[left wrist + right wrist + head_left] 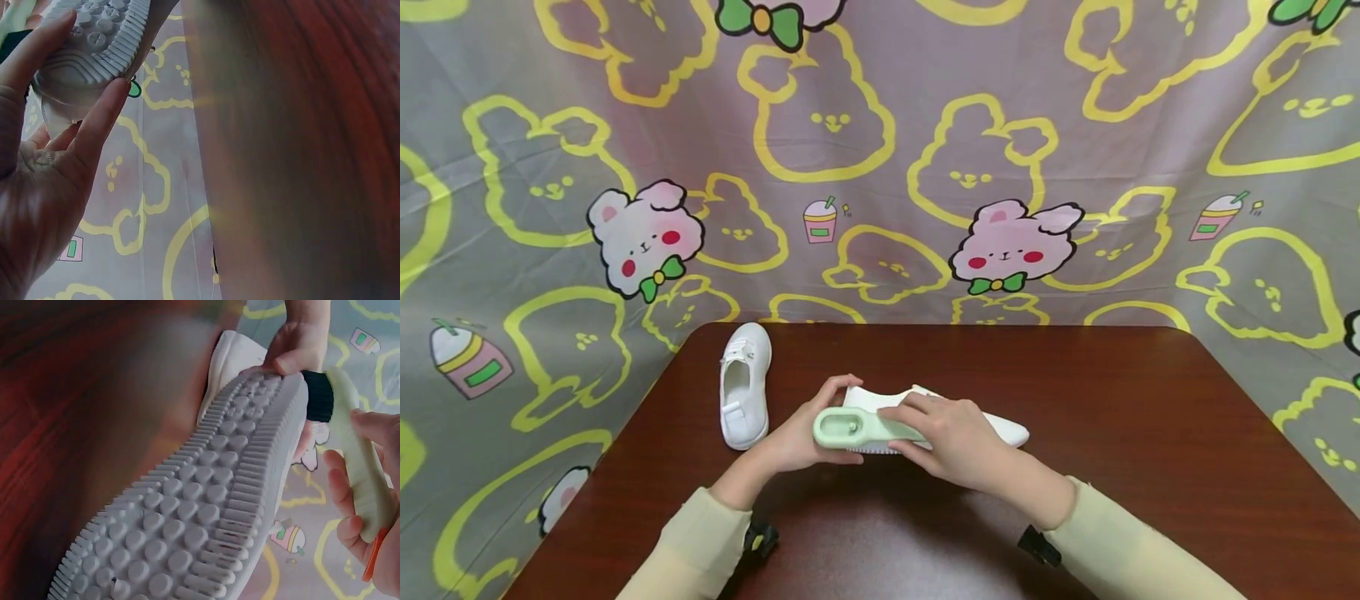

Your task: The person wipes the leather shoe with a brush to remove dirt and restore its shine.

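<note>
My left hand (793, 435) grips a white shoe (1009, 430) by its heel end, thumb on one side and fingers on the other. The shoe is tipped on its side, toe pointing right, and its studded, ridged sole (181, 519) faces me. My right hand (958, 437) holds a pale green brush (871, 425), fingers curled round its handle. Dark bristles (319, 397) meet the side of the shoe near the heel in the right wrist view. From the left wrist, the heel end of the sole (94, 56) shows between thumb and fingers.
Another white shoe (762, 367) stands upright at the table's back left, toe away from me. The dark red-brown table (1120, 400) reaches back to a patterned cloth (895, 192) that hangs behind and at both sides. An orange loop (374, 555) shows by the brush handle's end.
</note>
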Motion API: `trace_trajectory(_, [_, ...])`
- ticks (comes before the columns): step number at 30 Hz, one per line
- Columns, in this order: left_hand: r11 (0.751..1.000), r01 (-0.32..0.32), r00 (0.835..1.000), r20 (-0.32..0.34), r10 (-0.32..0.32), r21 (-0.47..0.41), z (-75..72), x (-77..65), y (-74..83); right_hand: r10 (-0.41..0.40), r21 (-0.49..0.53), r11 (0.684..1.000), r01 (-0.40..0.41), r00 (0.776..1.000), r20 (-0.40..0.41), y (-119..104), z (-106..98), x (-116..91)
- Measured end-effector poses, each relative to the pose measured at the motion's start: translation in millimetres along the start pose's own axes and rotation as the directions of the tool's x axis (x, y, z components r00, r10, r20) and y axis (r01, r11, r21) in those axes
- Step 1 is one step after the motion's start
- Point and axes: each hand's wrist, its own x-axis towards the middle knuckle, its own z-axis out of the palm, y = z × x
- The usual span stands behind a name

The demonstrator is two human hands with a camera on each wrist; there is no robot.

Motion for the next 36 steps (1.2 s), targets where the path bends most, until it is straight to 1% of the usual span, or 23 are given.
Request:
trace_trajectory(2, [1.0, 0.009, 1.0, 0.008, -0.008, -0.024, 0.4, -0.3, 0.5, 0.028, -0.009, 1.0, -0.028, 1.0, 0.004, 1, 0, 1])
trace_trajectory(4, [0.996, 0.048, 0.999, 0.018, -0.046, -0.07, 1.4, -0.7, 1.3, 0.091, -0.032, 0.995, -0.091, 0.996, -0.005, 5, -1, 0])
trace_trajectory(7, [0.983, 0.105, 0.994, 0.04, -0.1, -0.152, 2.9, -1.2, 1.0, 0.18, -0.052, 0.982, -0.182, 0.983, -0.032, 14, -4, -3])
trace_trajectory(8, [0.976, 0.117, 0.993, 0.051, -0.109, -0.186, 3.2, -1.3, 0.4, 0.199, -0.052, 0.978, -0.201, 0.979, -0.042, 16, -5, -5])
trace_trajectory(9, [0.973, 0.123, 0.992, 0.054, -0.115, -0.195, 3.2, -1.4, 0.1, 0.205, -0.046, 0.977, -0.207, 0.978, -0.051, 18, -6, -6])
trace_trajectory(11, [0.974, 0.117, 0.993, 0.054, -0.109, -0.192, 2.9, -2.0, -0.6, 0.178, -0.02, 0.984, -0.179, 0.983, -0.055, 18, -7, -9])
trace_trajectory(14, [0.985, 0.093, 0.995, 0.048, -0.087, -0.144, 1.7, -2.4, -1.5, 0.086, 0.022, 0.996, -0.085, 0.996, -0.033, 15, -6, -13])
trace_trajectory(16, [0.991, 0.075, 0.996, 0.048, -0.07, -0.11, 1.0, -2.3, -1.8, 0.029, 0.049, 0.998, -0.029, 1.0, -0.008, 13, -4, -15])
trace_trajectory(18, [0.993, 0.07, 0.996, 0.053, -0.065, -0.096, 0.6, -2.0, -2.3, 0.014, 0.049, 0.999, -0.014, 1.0, 0.012, 13, -3, -17])
trace_trajectory(20, [0.992, 0.07, 0.996, 0.059, -0.064, -0.108, 0.9, -1.8, -2.7, 0.044, 0.041, 0.998, -0.045, 0.999, 0.022, 16, -3, -18])
trace_trajectory(22, [0.988, 0.083, 0.995, 0.063, -0.075, -0.129, 1.5, -1.8, -2.9, 0.107, 0.011, 0.994, -0.107, 0.994, 0.01, 22, -4, -19])
trace_trajectory(25, [0.986, 0.095, 0.994, 0.066, -0.086, -0.14, 2.5, -2.3, -2.9, 0.199, -0.009, 0.98, -0.199, 0.98, -0.021, 30, -6, -21])
trace_trajectory(27, [0.986, 0.095, 0.994, 0.066, -0.087, -0.134, 2.7, -2.7, -3.0, 0.216, -0.002, 0.976, -0.216, 0.976, -0.035, 32, -8, -23])
trace_trajectory(29, [0.988, 0.09, 0.994, 0.066, -0.082, -0.123, 2.4, -2.9, -3.4, 0.182, 0.024, 0.983, -0.181, 0.983, -0.027, 31, -10, -24])
trace_trajectory(32, [0.992, 0.087, 0.995, 0.064, -0.081, -0.096, 1.1, -3.2, -4.5, 0.065, 0.078, 0.995, -0.065, 0.998, 0.009, 25, -9, -25])
trace_trajectory(35, [0.993, 0.097, 0.993, 0.073, -0.091, -0.071, -0.6, -3.1, -4.9, -0.042, 0.118, 0.992, 0.037, 0.998, 0.045, 18, -6, -26])
trace_trajectory(36, [0.993, 0.101, 0.992, 0.078, -0.096, -0.065, -1.3, -3.1, 0.4, -0.062, 0.122, 0.991, 0.055, 0.997, 0.055, 17, -5, -27])
